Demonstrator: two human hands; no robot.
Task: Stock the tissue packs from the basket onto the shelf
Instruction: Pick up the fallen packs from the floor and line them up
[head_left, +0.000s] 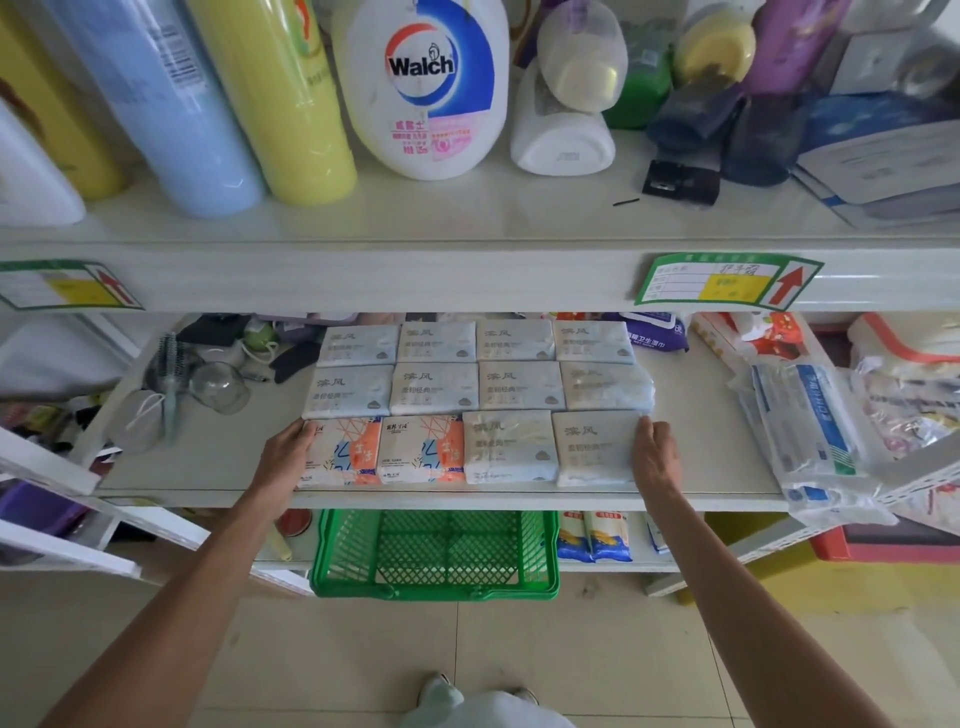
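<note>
Your two hands are on the middle shelf (208, 475), one at each end of the front row of tissue packs. Your left hand (283, 457) lies flat against the left side of the orange and white tissue pack (340, 452), with the fingers straight and together, pressing on it and not wrapped around it. Your right hand (655, 457) lies flat against the right side of the pale tissue pack (592, 449) at the other end, fingers straight too, holding nothing. Between those two packs sit a second orange and white pack (422, 449) and another pale pack (506, 447), all four side by side and touching. Behind them are two more rows of pale blue-grey packs (436, 387), four in each row, lying flat and close together. The green basket (436, 556) sits on the shelf below, right under the packs, and you can see no packs in it. To the left of the packs are a glass cup (218, 387) and a hairbrush (169, 364). To the right is a clear bag with blue and white packets (810, 431) that hangs over the shelf edge. On the top shelf stands a big white Walch bottle (421, 83) next to a yellow bottle (280, 98) and a light blue bottle (176, 104).
</note>
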